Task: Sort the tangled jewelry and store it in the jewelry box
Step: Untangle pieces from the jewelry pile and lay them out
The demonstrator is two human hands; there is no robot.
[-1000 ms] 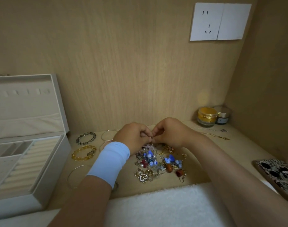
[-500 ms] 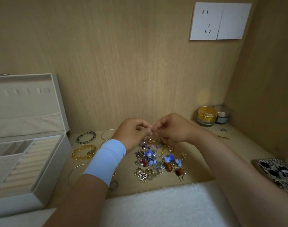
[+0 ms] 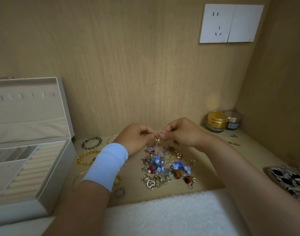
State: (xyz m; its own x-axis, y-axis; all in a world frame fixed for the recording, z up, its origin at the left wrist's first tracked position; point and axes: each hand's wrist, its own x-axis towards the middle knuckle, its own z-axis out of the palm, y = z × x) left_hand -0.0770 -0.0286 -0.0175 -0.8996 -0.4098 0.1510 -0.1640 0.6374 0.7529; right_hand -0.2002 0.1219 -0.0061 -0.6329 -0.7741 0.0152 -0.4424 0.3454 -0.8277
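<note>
While the left hand [image 3: 135,138] and right hand [image 3: 185,133] each pinch, fingers clamped, a small gold metal trinket [image 3: 157,139] just above the colourful tangled jewelry heap [image 3: 163,166] on the pale wooden worktop [image 3: 258,154], it should be teased loose gently, never yanked, before going to the open cream jewelry box [image 3: 60,181].

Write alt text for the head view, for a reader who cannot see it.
The left hand and right hand pinch a small gold piece above a tangled jewelry pile. An open jewelry box stands at left, bracelets beside it.
</note>
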